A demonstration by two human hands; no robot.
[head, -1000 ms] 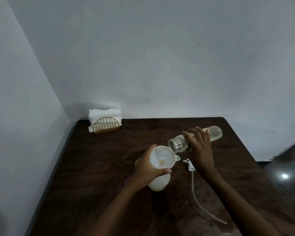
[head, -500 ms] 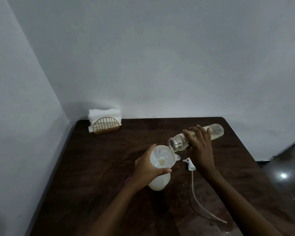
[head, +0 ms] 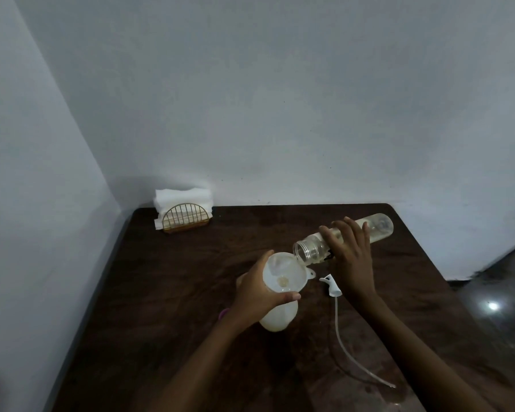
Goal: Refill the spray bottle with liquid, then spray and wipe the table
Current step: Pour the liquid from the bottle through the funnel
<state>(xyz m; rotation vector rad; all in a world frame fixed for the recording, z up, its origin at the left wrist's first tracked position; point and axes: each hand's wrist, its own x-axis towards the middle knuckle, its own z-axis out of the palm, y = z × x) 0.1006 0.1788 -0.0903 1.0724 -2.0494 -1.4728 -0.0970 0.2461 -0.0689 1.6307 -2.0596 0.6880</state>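
The clear bottle is tipped slightly more than before, its mouth at the rim of the funnel, and is held by the curled fingers of the right hand. The funnel, on the spray bottle on the tabletop, is gripped by the left hand.

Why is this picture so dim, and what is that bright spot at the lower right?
Head view: weak, even light leaves the dark table murky and shadows soft; the bright spot is glare, likely a light reflected off the shiny floor.

dark brown table, white funnel, gold napkin holder
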